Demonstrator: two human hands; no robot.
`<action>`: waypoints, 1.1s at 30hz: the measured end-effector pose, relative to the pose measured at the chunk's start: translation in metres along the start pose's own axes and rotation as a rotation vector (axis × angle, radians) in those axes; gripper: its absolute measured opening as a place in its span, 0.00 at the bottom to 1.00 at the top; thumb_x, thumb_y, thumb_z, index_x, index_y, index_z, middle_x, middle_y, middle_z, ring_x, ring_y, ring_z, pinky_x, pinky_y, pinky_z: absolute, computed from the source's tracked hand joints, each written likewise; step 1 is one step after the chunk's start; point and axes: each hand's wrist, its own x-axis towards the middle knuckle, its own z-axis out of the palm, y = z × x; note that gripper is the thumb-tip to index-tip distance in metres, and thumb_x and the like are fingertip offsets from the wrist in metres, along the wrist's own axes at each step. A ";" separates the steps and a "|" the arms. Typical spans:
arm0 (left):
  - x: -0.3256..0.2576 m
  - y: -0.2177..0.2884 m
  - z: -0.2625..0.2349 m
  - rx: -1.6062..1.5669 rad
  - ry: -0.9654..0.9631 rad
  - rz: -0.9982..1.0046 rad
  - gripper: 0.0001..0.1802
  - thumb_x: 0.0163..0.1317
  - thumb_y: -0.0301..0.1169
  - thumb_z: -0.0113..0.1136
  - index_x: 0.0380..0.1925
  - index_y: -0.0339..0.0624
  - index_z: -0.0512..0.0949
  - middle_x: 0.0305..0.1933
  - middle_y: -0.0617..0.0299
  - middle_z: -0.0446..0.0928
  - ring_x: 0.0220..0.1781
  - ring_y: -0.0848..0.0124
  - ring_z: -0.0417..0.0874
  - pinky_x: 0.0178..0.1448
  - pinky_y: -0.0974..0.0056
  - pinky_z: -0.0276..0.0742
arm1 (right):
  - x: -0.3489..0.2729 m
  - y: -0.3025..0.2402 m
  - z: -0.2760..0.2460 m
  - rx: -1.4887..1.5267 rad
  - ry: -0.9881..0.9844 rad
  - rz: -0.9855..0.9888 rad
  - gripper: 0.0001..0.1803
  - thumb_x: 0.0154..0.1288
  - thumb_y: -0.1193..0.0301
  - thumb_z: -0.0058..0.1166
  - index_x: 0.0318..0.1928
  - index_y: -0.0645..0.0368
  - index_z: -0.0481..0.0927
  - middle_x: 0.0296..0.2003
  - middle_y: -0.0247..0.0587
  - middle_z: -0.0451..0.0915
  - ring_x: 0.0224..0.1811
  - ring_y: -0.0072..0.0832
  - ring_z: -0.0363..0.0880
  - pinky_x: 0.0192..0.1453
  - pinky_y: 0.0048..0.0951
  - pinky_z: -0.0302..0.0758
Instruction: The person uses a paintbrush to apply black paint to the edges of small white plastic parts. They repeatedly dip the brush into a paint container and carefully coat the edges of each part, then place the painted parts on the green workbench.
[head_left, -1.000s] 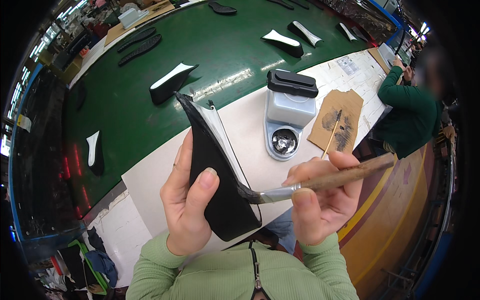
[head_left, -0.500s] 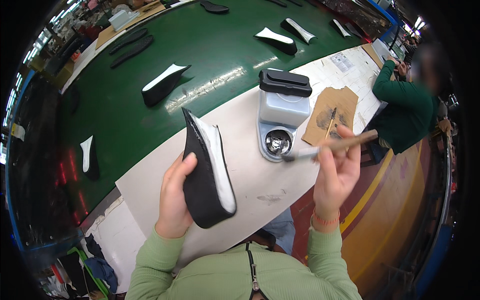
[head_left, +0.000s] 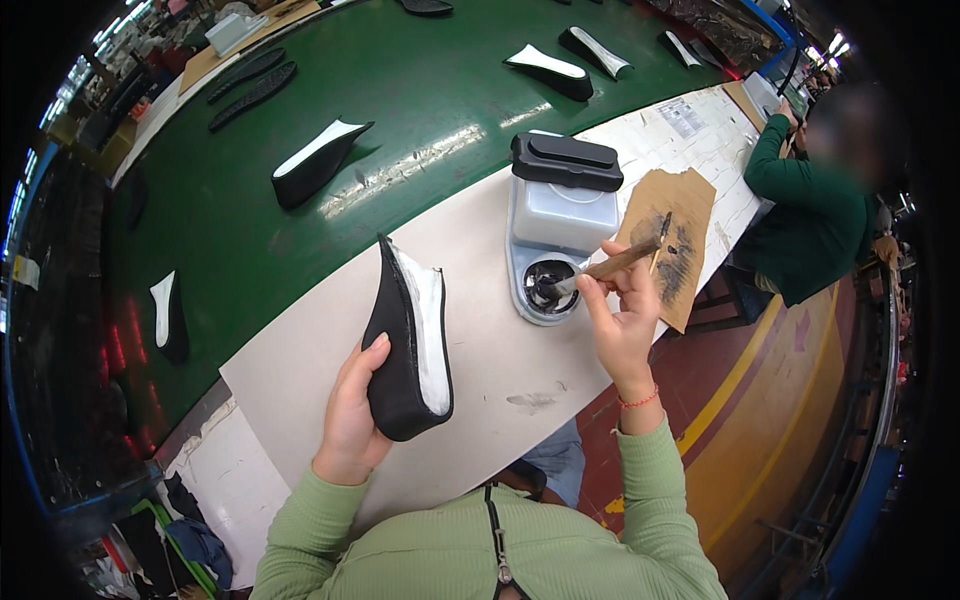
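Left hand grips wedge, right hand holds brush in cup.

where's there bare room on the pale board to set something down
The pale board is bare left of the left hand, and between the held wedge and the white container, apart from the dark smudge lower down. It's crowded rightward: right hand, brush, container and cardboard sit close together.

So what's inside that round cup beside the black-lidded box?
The cup holds glossy black, wet-looking stuff, and the tip of the brush is in there too. The black stuff hides the cup's bottom, and the brush covers part of the inside.
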 end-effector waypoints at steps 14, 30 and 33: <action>-0.026 0.010 0.040 0.110 -0.219 0.135 0.23 0.62 0.31 0.47 0.56 0.32 0.63 0.50 0.56 0.73 0.49 0.71 0.76 0.52 0.68 0.73 | -0.010 -0.095 0.018 0.750 -0.255 0.305 0.26 0.58 0.74 0.55 0.56 0.67 0.63 0.31 0.48 0.78 0.30 0.22 0.74 0.34 0.18 0.67; -0.043 0.010 0.047 0.237 -0.295 0.278 0.25 0.63 0.29 0.47 0.59 0.28 0.61 0.50 0.56 0.73 0.48 0.75 0.74 0.53 0.71 0.69 | -0.024 -0.110 0.022 0.685 -0.045 -0.250 0.29 0.56 0.85 0.53 0.56 0.65 0.56 0.35 0.55 0.77 0.37 0.25 0.76 0.44 0.23 0.72; -0.043 0.012 0.049 0.245 -0.300 0.307 0.26 0.63 0.30 0.47 0.59 0.27 0.59 0.52 0.55 0.72 0.50 0.74 0.73 0.54 0.70 0.68 | -0.028 -0.113 0.021 0.719 -0.064 -0.207 0.28 0.56 0.85 0.52 0.56 0.65 0.56 0.34 0.55 0.77 0.36 0.24 0.76 0.43 0.23 0.72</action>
